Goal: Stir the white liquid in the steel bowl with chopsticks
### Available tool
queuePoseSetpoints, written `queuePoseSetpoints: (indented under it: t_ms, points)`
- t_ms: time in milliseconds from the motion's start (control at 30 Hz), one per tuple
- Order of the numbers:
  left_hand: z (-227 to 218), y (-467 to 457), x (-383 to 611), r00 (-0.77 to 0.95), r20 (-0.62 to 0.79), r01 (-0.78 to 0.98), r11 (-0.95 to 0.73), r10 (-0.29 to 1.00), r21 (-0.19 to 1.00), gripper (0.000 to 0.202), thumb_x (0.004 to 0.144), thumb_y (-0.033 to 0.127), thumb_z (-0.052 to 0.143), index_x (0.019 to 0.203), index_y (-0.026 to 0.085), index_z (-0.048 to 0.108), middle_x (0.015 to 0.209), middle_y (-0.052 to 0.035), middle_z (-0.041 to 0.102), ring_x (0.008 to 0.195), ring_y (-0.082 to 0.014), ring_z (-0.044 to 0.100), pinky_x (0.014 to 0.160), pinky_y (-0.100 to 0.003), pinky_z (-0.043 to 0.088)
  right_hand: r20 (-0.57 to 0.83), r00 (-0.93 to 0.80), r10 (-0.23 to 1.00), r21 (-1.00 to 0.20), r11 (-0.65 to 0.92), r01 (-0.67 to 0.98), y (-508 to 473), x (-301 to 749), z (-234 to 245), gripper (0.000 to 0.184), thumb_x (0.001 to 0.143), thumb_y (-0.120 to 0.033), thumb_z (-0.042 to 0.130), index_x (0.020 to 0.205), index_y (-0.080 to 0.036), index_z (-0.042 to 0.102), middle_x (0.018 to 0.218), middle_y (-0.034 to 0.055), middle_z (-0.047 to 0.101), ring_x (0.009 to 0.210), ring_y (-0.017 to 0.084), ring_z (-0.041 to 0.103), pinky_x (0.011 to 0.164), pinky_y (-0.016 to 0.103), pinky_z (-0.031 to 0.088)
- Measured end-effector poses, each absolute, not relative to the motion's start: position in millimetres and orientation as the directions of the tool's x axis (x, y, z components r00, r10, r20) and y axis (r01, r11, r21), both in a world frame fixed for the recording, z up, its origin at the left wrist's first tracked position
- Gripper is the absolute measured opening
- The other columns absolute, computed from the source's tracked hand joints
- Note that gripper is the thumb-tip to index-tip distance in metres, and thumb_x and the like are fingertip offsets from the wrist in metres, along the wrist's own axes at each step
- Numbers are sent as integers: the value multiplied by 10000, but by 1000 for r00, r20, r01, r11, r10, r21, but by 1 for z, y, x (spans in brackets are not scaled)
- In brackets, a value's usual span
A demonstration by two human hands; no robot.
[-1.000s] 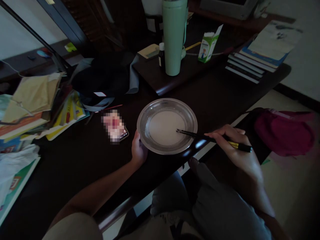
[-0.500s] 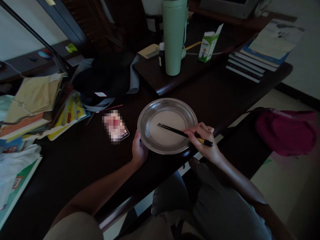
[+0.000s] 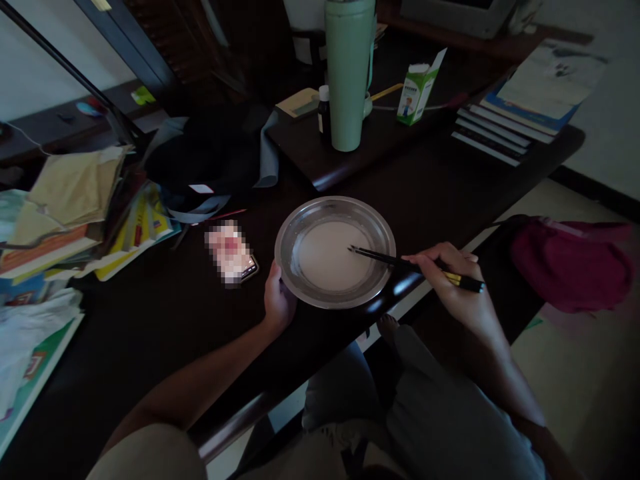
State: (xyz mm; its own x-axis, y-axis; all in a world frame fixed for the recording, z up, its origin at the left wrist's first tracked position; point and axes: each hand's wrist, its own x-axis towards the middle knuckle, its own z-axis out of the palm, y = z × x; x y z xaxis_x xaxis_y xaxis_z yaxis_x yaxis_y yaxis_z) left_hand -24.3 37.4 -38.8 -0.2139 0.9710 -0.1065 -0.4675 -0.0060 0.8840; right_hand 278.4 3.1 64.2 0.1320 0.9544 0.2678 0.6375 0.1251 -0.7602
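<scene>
left hand (image 3: 277, 299) grips a metal dish (image 3: 336, 201), right hand (image 3: 463, 297) works dark chopsticks (image 3: 390, 261) in it

the left hand is closed on the near-left rim of the dish, which stands at the front edge of the dark worktop (image 3: 150, 320), just right of a phone (image 3: 231, 253). the dish looks thin, stiff and smooth, and its shallow white liquid (image 3: 325, 260) would slop easily, so i judge it is best held level at the rim. the right hand pinches the light, stiff chopsticks near their yellow-banded end. compared with half a second ago, this hand has drawn back to the right, off the dish, and the tips went from the liquid's left-middle to its right part.
</scene>
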Motion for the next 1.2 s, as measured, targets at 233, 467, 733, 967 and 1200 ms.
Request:
queuePoseSetpoints:
  t_ms: [233,467,733,967,1200]
  points:
    - [-40,39,-25,-218,-103,-456,-8,971,890,380,935,553,700,1130,240,793,1220,-84,826,1301,-331,732,1142,-495,572,166,-10,986,-818,143,556,-3,279,73,327,1038,-481,635,804,-296,769,866,8,843,808,242,764,838,467,474]
    - [-39,37,-23,-225,-138,-484,12,964,875,402,925,561,723,1173,253,800,1195,-64,837,1200,-306,770,1090,-463,598,198,-71,978,-794,202,573,11,256,54,315,1058,-483,604,847,-298,745,908,7,849,861,247,747,913,502,429]
    - [-34,34,-24,-225,-138,-505,6,965,863,434,886,591,773,1162,259,819,1228,-60,839,1231,-312,760,1105,-454,590,305,45,951,-736,206,645,21,251,42,280,1052,-440,593,856,-296,732,977,17,860,921,267,732,953,525,409]
    - [-36,36,-25,-226,-127,-472,5,966,882,406,921,578,721,1151,256,813,1254,-75,830,1291,-328,734,1134,-484,574,317,98,943,-709,167,685,4,276,63,299,1045,-435,617,808,-292,729,875,1,835,826,250,739,921,513,410]
    - [-35,38,-25,-232,-154,-457,32,961,889,411,903,599,728,1126,261,801,1244,-63,825,1299,-323,723,1146,-485,565,198,-5,980,-782,161,602,-8,283,80,298,1041,-475,648,821,-311,766,876,-3,835,821,243,765,843,463,469]
